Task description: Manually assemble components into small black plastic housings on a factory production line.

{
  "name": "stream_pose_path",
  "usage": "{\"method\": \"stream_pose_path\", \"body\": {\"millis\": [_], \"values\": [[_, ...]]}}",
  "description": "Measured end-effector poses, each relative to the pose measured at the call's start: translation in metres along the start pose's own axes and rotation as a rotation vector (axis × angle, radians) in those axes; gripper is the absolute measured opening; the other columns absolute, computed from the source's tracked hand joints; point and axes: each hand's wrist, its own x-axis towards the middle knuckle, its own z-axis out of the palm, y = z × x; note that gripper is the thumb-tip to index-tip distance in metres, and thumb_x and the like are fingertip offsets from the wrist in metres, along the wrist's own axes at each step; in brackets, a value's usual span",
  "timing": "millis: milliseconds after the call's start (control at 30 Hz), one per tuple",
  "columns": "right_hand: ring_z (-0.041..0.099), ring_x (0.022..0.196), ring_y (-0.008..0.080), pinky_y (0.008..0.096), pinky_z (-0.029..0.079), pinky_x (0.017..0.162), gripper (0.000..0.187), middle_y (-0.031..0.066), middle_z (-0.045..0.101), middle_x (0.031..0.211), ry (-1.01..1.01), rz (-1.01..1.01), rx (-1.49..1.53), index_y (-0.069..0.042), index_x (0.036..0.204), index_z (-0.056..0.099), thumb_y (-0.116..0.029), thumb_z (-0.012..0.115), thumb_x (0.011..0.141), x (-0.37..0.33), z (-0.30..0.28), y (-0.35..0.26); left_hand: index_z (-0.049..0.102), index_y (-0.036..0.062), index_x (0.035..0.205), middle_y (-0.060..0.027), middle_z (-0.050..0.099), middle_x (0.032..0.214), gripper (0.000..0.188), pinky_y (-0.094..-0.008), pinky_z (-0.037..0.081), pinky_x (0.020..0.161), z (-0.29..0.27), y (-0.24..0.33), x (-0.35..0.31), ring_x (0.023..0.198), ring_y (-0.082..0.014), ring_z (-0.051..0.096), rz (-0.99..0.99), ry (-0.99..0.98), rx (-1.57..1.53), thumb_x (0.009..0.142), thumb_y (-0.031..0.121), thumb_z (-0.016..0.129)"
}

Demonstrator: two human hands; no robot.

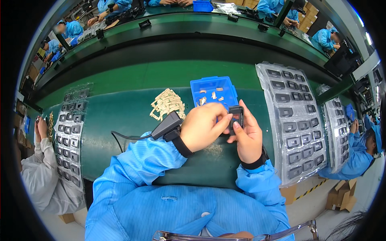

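Observation:
My right hand (250, 141) grips a small black plastic housing (236, 115) with a rectangular window, held upright above the table. Its thumb lies on the front face and the fingers wrap behind. My left hand (204, 125) is closed in a pinch, thumb and forefinger touching the housing's left edge; whatever may be between those fingertips is hidden. Just beyond both hands stands a blue plastic bin (213, 80) with several small tan and whitish pieces (214, 95) in it. A loose pile of cream-coloured flat strips (169, 105) lies left of the bin.
A clear plastic tray (261, 76) with rows of black housings lies to the right, another tray (69, 132) to the left. A black wrist device (167, 125) trails a cable (130, 137). Co-workers sit along both sides and behind the far green bench (161, 30).

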Motion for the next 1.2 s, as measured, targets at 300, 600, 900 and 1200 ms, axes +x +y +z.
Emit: {"method": "stream_pose_path", "body": {"millis": [300, 600, 900, 1200], "values": [[0.064, 0.080, 0.0125, 0.0235, 0.054, 0.067, 0.030, 0.0126, 0.069, 0.107, 0.016, -0.083, -0.134, 0.001, 0.127, 0.055, 0.003, 0.058, 0.097, -0.003, -0.006, 0.002, 0.066, -0.0012, 0.099, -0.0072, 0.069, 0.092, 0.014, -0.0256, 0.052, 0.071, -0.004, -0.005, 0.005, 0.082, -0.0085, 0.063, -0.106, -0.068, -0.328, 0.092, 0.010, 0.071], [0.069, 0.092, 0.0178, 0.0267, 0.057, 0.074, 0.028, 0.0175, 0.069, 0.111, 0.133, -0.127, -0.035, 0.004, 0.125, 0.055, 0.003, 0.058, 0.097, -0.002, -0.005, 0.005, 0.068, 0.0033, 0.099, -0.0072, 0.068, 0.100, 0.013, -0.0265, 0.052, 0.070, -0.001, -0.006, 0.005, 0.085, -0.0144, 0.065, -0.004, 0.120, -0.164, 0.088, 0.007, 0.072], [0.061, 0.121, 0.0259, 0.0351, 0.053, 0.102, 0.047, 0.0215, 0.060, 0.129, -0.033, -0.243, -0.058, 0.010, 0.132, 0.050, 0.019, 0.059, 0.088, -0.005, -0.002, 0.006, 0.071, 0.0044, 0.093, -0.0106, 0.065, 0.113, 0.021, -0.0379, 0.054, 0.077, -0.005, -0.002, 0.006, 0.093, -0.0299, 0.064, 0.525, 0.243, 0.266, 0.073, 0.005, 0.078], [0.072, 0.100, 0.0251, 0.0304, 0.061, 0.084, 0.044, 0.0198, 0.068, 0.117, 0.033, -0.499, -0.638, 0.001, 0.124, 0.066, 0.014, 0.069, 0.081, -0.006, -0.007, 0.007, 0.068, 0.0033, 0.084, -0.0076, 0.069, 0.103, 0.018, -0.0336, 0.055, 0.065, 0.001, 0.007, -0.003, 0.080, -0.0236, 0.066, 0.555, 0.270, 0.313, 0.069, 0.002, 0.078]]}}
